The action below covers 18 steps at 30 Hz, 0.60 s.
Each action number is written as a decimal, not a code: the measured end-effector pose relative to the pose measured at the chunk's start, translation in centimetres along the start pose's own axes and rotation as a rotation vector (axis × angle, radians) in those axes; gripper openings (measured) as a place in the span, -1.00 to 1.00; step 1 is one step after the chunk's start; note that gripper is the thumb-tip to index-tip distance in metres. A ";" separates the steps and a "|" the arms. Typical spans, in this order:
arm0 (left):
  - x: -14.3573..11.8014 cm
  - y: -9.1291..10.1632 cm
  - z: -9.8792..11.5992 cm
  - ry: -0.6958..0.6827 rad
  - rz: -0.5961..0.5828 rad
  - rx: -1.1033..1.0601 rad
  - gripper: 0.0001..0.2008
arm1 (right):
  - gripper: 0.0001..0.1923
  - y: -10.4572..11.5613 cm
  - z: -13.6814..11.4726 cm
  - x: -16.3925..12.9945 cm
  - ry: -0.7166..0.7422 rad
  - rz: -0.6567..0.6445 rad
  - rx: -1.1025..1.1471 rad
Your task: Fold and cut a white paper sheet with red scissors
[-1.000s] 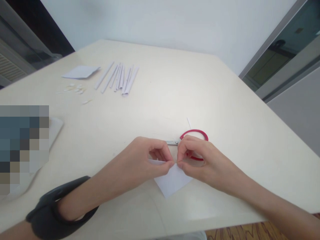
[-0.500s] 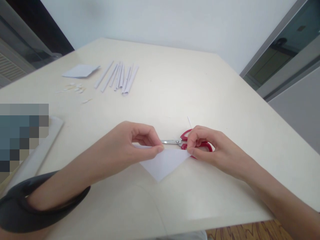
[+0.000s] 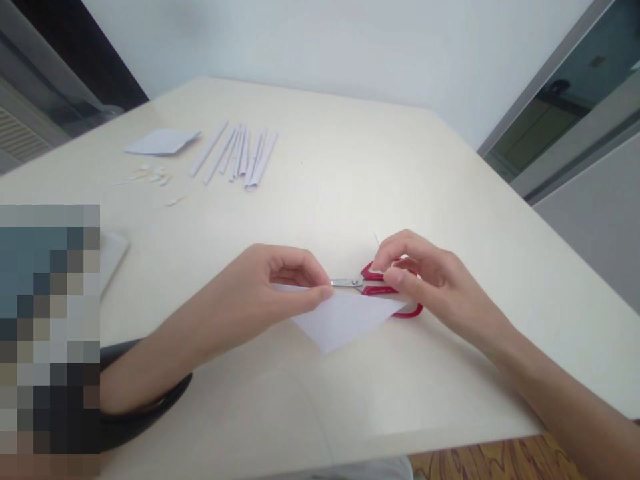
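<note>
A thin white sheet of paper [image 3: 345, 320], triangular in outline with one corner toward me, is pinched along its top edge by the thumb and fingertips of my left hand [image 3: 290, 280]. To the right, my right hand [image 3: 420, 270] hovers with thumb and forefinger apart and nothing between them. Behind it lie red-handled scissors [image 3: 379, 290] on the table, blades pointing left; my right fingers cover part of the handles, and my left hand hides the blade tips. The paper's right corner overlaps the lower handle loop.
Several rolled white paper tubes [image 3: 215, 150] lie at the back left, beside a folded sheet of paper [image 3: 163, 141]. Several cotton swabs [image 3: 155, 175] are scattered in front of them. A thin white stick stands out behind the scissors. The table's front edge [image 3: 450, 440] runs along the bottom.
My right hand has let go of the paper's right corner and lifted slightly up and right, fingers parting. My left hand still pinches the paper and has shifted slightly right.
</note>
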<state>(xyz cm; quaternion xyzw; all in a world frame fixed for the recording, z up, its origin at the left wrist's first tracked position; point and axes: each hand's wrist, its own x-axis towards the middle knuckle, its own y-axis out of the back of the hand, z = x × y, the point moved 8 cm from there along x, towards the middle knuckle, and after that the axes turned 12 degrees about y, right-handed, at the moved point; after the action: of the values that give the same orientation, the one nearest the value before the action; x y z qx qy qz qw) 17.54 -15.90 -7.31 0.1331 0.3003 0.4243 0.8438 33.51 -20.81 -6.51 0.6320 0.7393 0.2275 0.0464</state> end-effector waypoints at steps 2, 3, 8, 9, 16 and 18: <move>0.0 -0.9 -0.2 -0.014 -0.020 -0.003 -0.89 | -0.93 -1.3 -0.4 -0.1 0.034 -0.082 -0.030; 0.0 -1.2 -0.3 -0.033 -0.025 -0.009 -0.89 | -0.95 -1.7 -0.5 -0.1 0.047 -0.113 -0.060; 0.2 -2.1 -0.7 -0.067 -0.066 -0.012 -0.89 | -0.88 -2.5 -0.3 -0.3 0.050 -0.160 -0.154; 0.2 -2.3 -0.7 -0.065 -0.085 -0.003 -0.89 | -0.88 -2.5 -0.2 -0.4 0.047 -0.165 -0.159; 0.1 -3.4 -0.9 -0.069 -0.224 -0.018 -0.88 | -0.89 -2.9 -0.1 -0.5 0.019 -0.216 -0.164; 0.0 -3.5 -0.9 -0.067 -0.233 -0.034 -0.89 | -0.90 -3.0 -0.1 -0.4 0.012 -0.218 -0.150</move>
<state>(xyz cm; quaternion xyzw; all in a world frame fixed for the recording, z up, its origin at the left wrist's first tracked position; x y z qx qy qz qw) 19.28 -18.05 -9.69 0.0973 0.2781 0.3237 0.8991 30.81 -21.52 -7.69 0.5411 0.7850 0.2794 0.1135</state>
